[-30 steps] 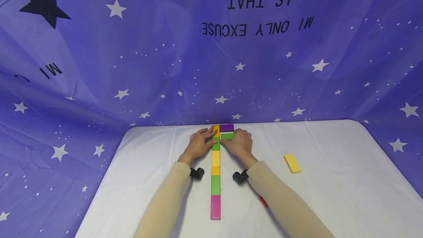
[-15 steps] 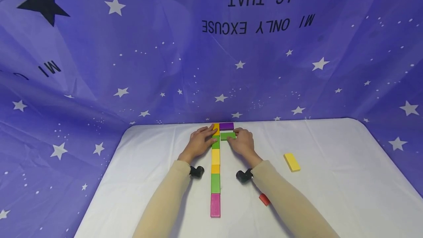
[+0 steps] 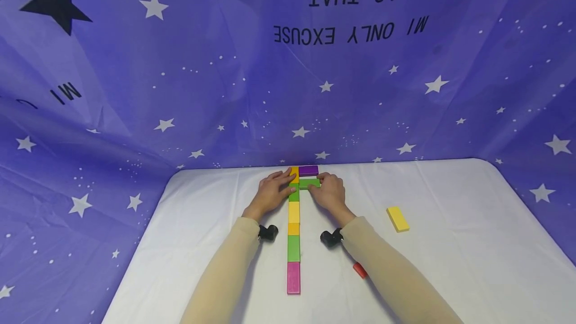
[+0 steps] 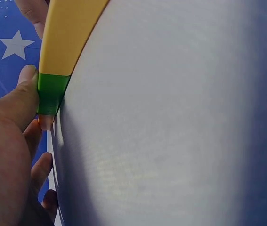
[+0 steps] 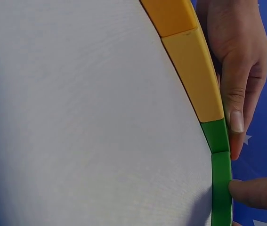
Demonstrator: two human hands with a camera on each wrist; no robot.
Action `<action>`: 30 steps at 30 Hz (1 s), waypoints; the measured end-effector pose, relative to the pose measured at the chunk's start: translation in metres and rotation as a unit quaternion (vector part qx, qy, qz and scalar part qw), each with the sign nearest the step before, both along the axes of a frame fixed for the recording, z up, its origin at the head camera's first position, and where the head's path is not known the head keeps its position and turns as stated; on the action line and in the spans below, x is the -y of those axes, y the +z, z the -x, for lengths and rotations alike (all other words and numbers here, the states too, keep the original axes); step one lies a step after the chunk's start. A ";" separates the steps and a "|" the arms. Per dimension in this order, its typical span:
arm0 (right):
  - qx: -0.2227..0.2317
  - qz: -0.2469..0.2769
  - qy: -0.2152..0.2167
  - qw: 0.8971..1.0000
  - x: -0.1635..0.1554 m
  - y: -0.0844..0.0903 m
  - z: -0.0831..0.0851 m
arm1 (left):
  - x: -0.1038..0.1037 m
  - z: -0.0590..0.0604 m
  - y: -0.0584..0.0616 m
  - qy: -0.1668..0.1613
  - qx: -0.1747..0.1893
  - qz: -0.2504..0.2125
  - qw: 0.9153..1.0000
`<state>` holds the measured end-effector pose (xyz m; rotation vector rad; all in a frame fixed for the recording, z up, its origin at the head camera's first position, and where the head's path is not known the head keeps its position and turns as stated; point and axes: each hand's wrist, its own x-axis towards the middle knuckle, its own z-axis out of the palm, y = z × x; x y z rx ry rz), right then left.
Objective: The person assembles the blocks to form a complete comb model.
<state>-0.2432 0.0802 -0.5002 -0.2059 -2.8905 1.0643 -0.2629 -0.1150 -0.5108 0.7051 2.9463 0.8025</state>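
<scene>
A straight column of flat coloured blocks runs down the table, from an orange block (image 3: 294, 176) at the far end to a pink block (image 3: 293, 278) nearest me. My left hand (image 3: 271, 195) rests on the column's far part, its thumb at the dark green block (image 4: 53, 92) and fingers extended over the orange one. With my right hand (image 3: 330, 192) I pinch a green block (image 3: 307, 183) by its right end. That block lies crosswise, its left end against the column in the right wrist view. Beyond it, across a narrow gap, a purple block (image 3: 308, 170) also meets the column.
A loose yellow block (image 3: 398, 219) lies on the right of the white table (image 3: 450, 264). Beside my right forearm is a red block (image 3: 360, 270), partly covered by the sleeve. A purple star-printed cloth (image 3: 252, 89) hangs behind the table's far edge.
The right hand first drew back slightly toward me and right with the green block, opening a gap from the purple one. The block then shifted slightly left, against the column. The left hand stayed put.
</scene>
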 end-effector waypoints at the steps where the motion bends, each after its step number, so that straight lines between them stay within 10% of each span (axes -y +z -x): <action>1: 0.000 -0.002 0.001 1.000 0.000 0.000 0.000 | 0.000 0.000 0.000 0.000 0.000 -0.001 1.000; 19: -0.004 0.070 0.022 0.997 -0.012 0.000 -0.004 | -0.002 -0.001 0.000 0.003 0.003 0.000 1.000; 30: -0.026 0.116 0.061 0.991 -0.059 0.034 -0.030 | -0.001 -0.002 0.002 0.004 0.008 -0.005 1.000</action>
